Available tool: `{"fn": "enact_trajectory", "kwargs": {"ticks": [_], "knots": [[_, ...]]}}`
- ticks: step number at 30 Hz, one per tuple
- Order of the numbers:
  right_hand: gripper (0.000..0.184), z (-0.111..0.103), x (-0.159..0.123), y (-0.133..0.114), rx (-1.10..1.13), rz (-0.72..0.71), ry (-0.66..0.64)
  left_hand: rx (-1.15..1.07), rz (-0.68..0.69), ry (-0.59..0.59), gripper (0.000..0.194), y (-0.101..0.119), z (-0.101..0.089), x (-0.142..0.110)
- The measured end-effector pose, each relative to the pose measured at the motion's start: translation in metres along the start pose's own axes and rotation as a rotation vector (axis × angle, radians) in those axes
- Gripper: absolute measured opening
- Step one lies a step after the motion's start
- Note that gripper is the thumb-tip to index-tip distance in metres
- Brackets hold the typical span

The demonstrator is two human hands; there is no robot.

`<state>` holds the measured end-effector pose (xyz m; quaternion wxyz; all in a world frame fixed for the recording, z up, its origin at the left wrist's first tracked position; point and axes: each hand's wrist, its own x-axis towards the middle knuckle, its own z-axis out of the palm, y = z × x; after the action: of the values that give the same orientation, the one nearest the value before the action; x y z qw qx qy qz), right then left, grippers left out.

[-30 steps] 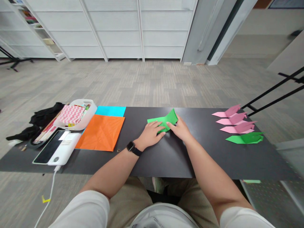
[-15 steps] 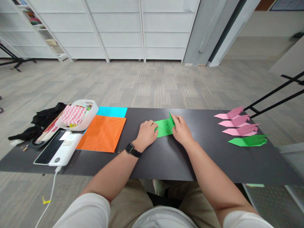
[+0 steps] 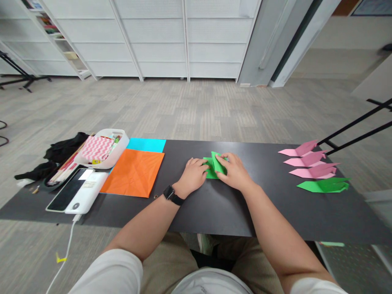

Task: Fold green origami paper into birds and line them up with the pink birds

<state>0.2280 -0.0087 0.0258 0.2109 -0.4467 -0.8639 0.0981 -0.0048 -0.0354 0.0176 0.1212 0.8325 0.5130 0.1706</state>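
The folded sheet (image 3: 216, 164) lies on the desk (image 3: 211, 212). Left of that sheet, an upper paper (image 3: 134, 173) lies partly over a lower paper (image 3: 150, 144); farther left, a tub (image 3: 121, 154) sits behind a phone (image 3: 65, 192) and a corded device (image 3: 87, 194). Far right of the folded sheet, four paper birds (image 3: 323, 186) line up back to front. Behind it, across the floor (image 3: 171, 110), stand cabinets (image 3: 162, 53).

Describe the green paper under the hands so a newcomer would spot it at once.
Start at the dark table and go to its middle, right of the orange sheet. There the left hand touches one side of the green paper, the right hand its raised flap. Unlike the green figure lined up with pink ones farther right, it has hands on it.
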Motion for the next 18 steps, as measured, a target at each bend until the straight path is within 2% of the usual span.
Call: {"fn": "enact_trajectory", "kwargs": {"ticks": [5,8,11,14,18], "knots": [[0.066,-0.002,-0.001,-0.005,-0.007,-0.013,-0.057,0.025,-0.019,0.013,0.015,0.002,-0.004,-0.002],[0.047,0.000,-0.001,-0.004,0.014,0.017,-0.081,-0.001,-0.043,0.024,0.017,0.001,-0.005,0.000],[0.039,0.003,0.000,-0.001,0.011,0.046,-0.084,-0.027,-0.069,0.032,0.025,-0.002,-0.006,0.003],[0.040,0.006,0.001,0.000,0.004,0.035,-0.099,-0.020,-0.088,0.041,0.032,-0.003,-0.007,0.005],[0.042,0.010,0.001,-0.002,0.009,0.022,-0.116,0.006,-0.097,0.052,0.022,-0.002,-0.008,0.005]]}}
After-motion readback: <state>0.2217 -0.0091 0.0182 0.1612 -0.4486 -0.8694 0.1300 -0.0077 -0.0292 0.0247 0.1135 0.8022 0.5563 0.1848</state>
